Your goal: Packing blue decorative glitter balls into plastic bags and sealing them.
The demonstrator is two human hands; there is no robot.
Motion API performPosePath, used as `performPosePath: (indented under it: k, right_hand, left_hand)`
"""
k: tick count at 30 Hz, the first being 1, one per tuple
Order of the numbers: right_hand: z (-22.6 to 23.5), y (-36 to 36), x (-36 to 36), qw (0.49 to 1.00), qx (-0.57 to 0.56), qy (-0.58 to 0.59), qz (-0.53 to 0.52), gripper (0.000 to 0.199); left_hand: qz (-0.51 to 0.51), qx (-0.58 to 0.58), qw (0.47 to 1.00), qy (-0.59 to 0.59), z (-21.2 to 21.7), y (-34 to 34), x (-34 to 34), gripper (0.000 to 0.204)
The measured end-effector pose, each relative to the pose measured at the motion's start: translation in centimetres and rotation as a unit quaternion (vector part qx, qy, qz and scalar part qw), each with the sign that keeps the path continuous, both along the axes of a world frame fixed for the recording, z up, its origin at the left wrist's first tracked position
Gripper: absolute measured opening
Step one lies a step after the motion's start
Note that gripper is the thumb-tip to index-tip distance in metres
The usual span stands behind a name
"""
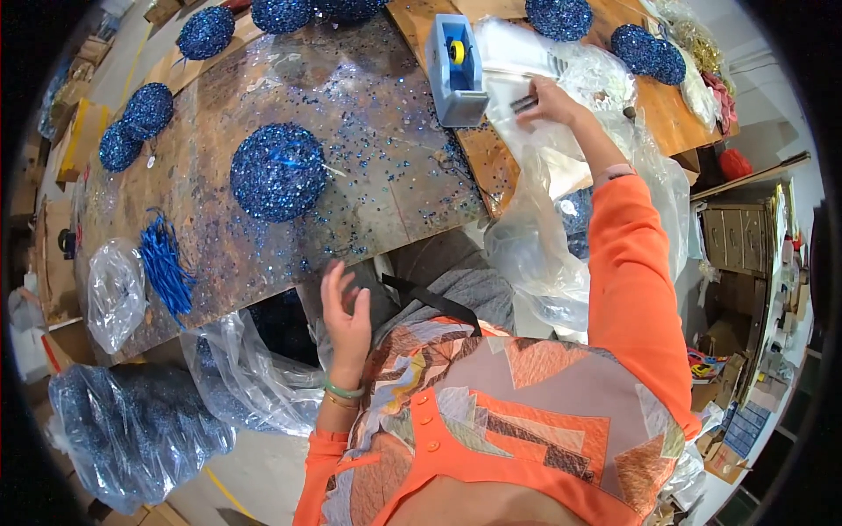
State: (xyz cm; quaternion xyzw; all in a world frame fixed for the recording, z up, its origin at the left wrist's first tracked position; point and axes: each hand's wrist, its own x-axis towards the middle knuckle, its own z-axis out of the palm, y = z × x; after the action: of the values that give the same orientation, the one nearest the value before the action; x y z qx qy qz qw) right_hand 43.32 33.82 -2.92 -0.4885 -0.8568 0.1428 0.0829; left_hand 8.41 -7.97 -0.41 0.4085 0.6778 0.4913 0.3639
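A blue glitter ball [278, 172] rests in the middle of the glitter-strewn wooden table [368, 149]. My left hand [345, 316] hovers open near the table's front edge, fingers spread, holding nothing. My right hand [548, 99] reaches far across and is closed on a thin dark tool [524, 103] over clear plastic bags [561, 79]. A light blue tape dispenser [458, 70] with a yellow-cored roll stands just left of that hand.
More blue glitter balls [147, 110] lie along the table's left and far edges, and others [649, 48] at the right. A bundle of blue ties [165, 263] lies beside a clear bag [116, 294]. Bags of balls [132, 430] sit below the table; a large bag [544, 254] hangs at right.
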Motion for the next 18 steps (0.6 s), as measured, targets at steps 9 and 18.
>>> performPosePath:
  k: [9, 18]
  right_hand:
    - [0.6, -0.6, 0.7, 0.985, -0.109, 0.057, -0.12, 0.044]
    - [-0.4, -1.9, 0.8, 0.998, 0.063, 0.031, 0.005, 0.038]
  left_hand:
    - [-0.033, 0.0, 0.999, -0.009, -0.5, 0.9, 1.8, 0.049]
    - [-0.046, 0.006, 0.999, 0.01, -0.5, 0.5, 1.9, 0.046]
